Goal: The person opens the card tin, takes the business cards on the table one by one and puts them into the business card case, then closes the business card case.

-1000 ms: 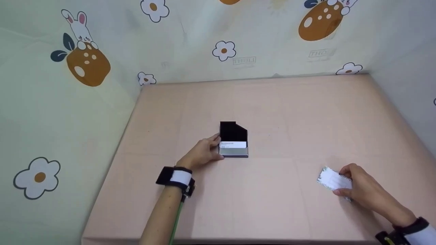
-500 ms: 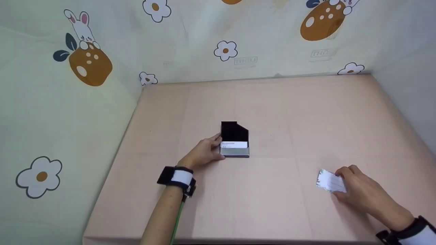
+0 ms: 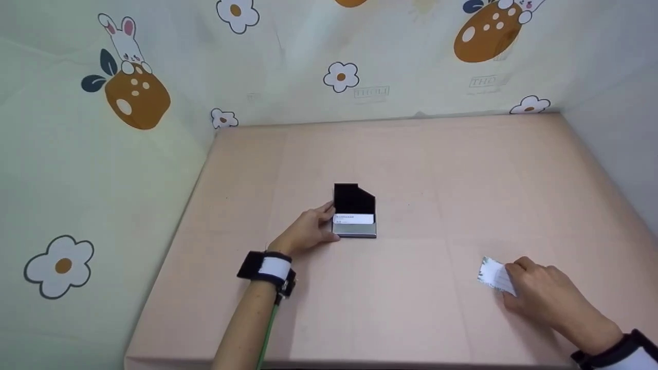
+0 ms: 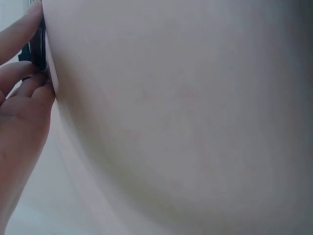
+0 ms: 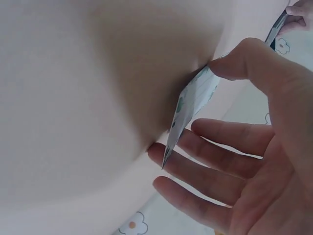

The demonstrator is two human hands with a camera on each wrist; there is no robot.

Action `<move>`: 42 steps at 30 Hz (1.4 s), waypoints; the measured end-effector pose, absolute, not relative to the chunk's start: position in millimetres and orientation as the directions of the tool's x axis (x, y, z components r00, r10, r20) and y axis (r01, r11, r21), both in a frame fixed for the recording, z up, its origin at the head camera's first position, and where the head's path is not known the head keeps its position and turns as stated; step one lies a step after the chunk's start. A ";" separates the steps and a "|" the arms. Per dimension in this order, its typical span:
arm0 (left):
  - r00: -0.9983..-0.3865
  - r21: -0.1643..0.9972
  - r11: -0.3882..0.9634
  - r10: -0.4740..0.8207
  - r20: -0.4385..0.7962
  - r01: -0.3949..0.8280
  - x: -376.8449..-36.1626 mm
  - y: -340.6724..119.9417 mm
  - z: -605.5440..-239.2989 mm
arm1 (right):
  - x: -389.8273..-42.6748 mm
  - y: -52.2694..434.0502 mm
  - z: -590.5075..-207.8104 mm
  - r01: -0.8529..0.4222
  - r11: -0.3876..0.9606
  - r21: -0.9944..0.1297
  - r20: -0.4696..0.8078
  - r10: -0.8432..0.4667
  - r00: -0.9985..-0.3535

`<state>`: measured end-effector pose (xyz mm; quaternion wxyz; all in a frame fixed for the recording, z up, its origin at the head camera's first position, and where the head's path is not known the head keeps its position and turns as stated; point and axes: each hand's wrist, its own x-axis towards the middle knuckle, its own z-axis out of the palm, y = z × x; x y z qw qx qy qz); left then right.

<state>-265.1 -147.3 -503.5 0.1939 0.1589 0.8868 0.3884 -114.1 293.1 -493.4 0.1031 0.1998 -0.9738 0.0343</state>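
Cards (image 3: 493, 275) in a small white stack lie on the pink surface (image 3: 411, 308) at the near right, and the right hand (image 3: 540, 295) has them in its grip: in the right wrist view the thumb presses one edge of the stack (image 5: 193, 105) while the loosely spread fingers (image 5: 215, 161) reach under the other. Well apart, at the middle, the left hand (image 3: 307, 232) pinches the side of an open black card case (image 3: 353, 211) holding a white card (image 3: 353, 219).
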 end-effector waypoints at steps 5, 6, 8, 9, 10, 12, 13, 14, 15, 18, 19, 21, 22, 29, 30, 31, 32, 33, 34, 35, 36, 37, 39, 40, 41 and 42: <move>-0.874 0.748 0.651 0.432 -0.224 0.130 -265.5 -148.3 -503.1 | -115.7 295.3 -495.2 -0.425 0.905 0.002 0.260 -0.411 -0.874; -0.874 0.748 0.651 0.433 -0.221 0.133 -265.6 -148.4 -503.2 | -115.9 295.6 -495.5 -0.429 0.903 0.005 0.265 -0.415 -0.870; -0.873 0.751 0.646 0.437 -0.218 0.135 -265.6 -148.5 -503.4 | -116.2 296.1 -495.9 -0.433 0.901 0.005 0.269 -0.419 -0.867; -0.872 0.751 0.646 0.438 -0.219 0.136 -265.7 -148.5 -503.5 | -116.5 296.4 -496.4 -0.436 0.900 0.004 0.272 -0.420 -0.865; -0.872 0.754 0.642 0.440 -0.216 0.137 -265.7 -148.5 -503.8 | -116.9 296.6 -497.0 -0.443 0.896 0.006 0.286 -0.426 -0.858; -0.871 0.760 0.633 0.447 -0.204 0.147 -265.9 -148.3 -504.5 | -118.3 296.8 -498.1 -0.460 0.888 0.014 0.317 -0.440 -0.840; -0.870 0.761 0.631 0.450 -0.201 0.151 -266.1 -148.3 -504.7 | -119.3 296.7 -498.7 -0.470 0.883 0.017 0.335 -0.448 -0.829; -0.870 0.764 0.626 0.453 -0.193 0.156 -266.0 -148.4 -505.0 | -120.5 296.6 -499.2 -0.480 0.877 0.022 0.353 -0.456 -0.817; -0.871 0.766 0.622 0.456 -0.186 0.162 -266.2 -148.4 -505.4 | -122.0 296.4 -499.7 -0.492 0.870 0.028 0.372 -0.466 -0.803; -0.871 0.765 0.619 0.460 -0.171 0.177 -266.3 -148.5 -505.8 | -126.3 295.1 -499.5 -0.510 0.859 0.036 0.401 -0.480 -0.780; -0.871 0.762 0.621 0.461 -0.168 0.182 -266.3 -148.5 -505.7 | -127.7 294.7 -499.1 -0.512 0.859 0.034 0.404 -0.480 -0.779; -0.871 0.757 0.627 0.462 -0.168 0.186 -266.5 -148.5 -505.6 | -130.7 293.8 -497.7 -0.517 0.855 0.039 0.408 -0.486 -0.772; -0.870 0.754 0.630 0.462 -0.170 0.187 -266.4 -148.5 -505.4 | -132.1 293.1 -496.7 -0.520 0.853 0.039 0.410 -0.488 -0.770; -0.869 0.746 0.644 0.455 -0.194 0.170 -267.7 -148.7 -506.2 | -144.2 287.0 -488.7 -0.563 0.825 0.048 0.446 -0.522 -0.727; -0.869 0.748 0.642 0.455 -0.194 0.170 -267.7 -149.0 -506.4 | -145.9 285.6 -487.5 -0.569 0.821 0.048 0.448 -0.527 -0.722; -0.869 0.750 0.639 0.457 -0.190 0.172 -267.6 -149.2 -506.4 | -147.5 284.0 -486.4 -0.574 0.818 0.049 0.449 -0.531 -0.718; -0.868 0.751 0.637 0.459 -0.187 0.175 -267.7 -149.2 -506.5 | -149.1 282.2 -485.4 -0.578 0.815 0.049 0.450 -0.535 -0.716; -0.868 0.751 0.636 0.460 -0.187 0.176 -267.6 -149.3 -506.5 | -150.8 280.5 -484.4 -0.581 0.812 0.053 0.452 -0.539 -0.711; -0.868 0.753 0.634 0.461 -0.184 0.177 -267.6 -149.2 -506.4 | -152.6 278.8 -483.6 -0.585 0.809 0.054 0.451 -0.542 -0.708; -0.868 0.752 0.635 0.461 -0.184 0.178 -267.5 -149.1 -506.3 | -154.4 277.2 -482.9 -0.588 0.807 0.057 0.452 -0.546 -0.706; -0.868 0.749 0.638 0.461 -0.184 0.180 -267.4 -148.9 -506.2 | -156.2 275.5 -482.1 -0.592 0.804 0.059 0.454 -0.550 -0.701; -0.869 0.746 0.641 0.459 -0.186 0.179 -267.3 -148.6 -506.1 | -158.0 273.9 -481.4 -0.595 0.801 0.063 0.454 -0.554 -0.698; -0.870 0.741 0.649 0.453 -0.194 0.173 -267.1 -148.0 -505.9 | -161.6 271.0 -479.8 -0.601 0.796 0.067 0.455 -0.561 -0.691; -0.870 0.741 0.650 0.451 -0.198 0.168 -266.9 -147.6 -505.6 | -163.1 269.7 -478.9 -0.606 0.793 0.065 0.456 -0.564 -0.688; -0.870 0.742 0.650 0.450 -0.202 0.164 -266.5 -147.2 -505.2 | -164.3 268.6 -478.0 -0.610 0.790 0.064 0.459 -0.566 -0.685; -0.869 0.744 0.648 0.450 -0.203 0.162 -266.2 -146.8 -505.0 | -165.5 267.6 -477.2 -0.614 0.786 0.064 0.461 -0.569 -0.681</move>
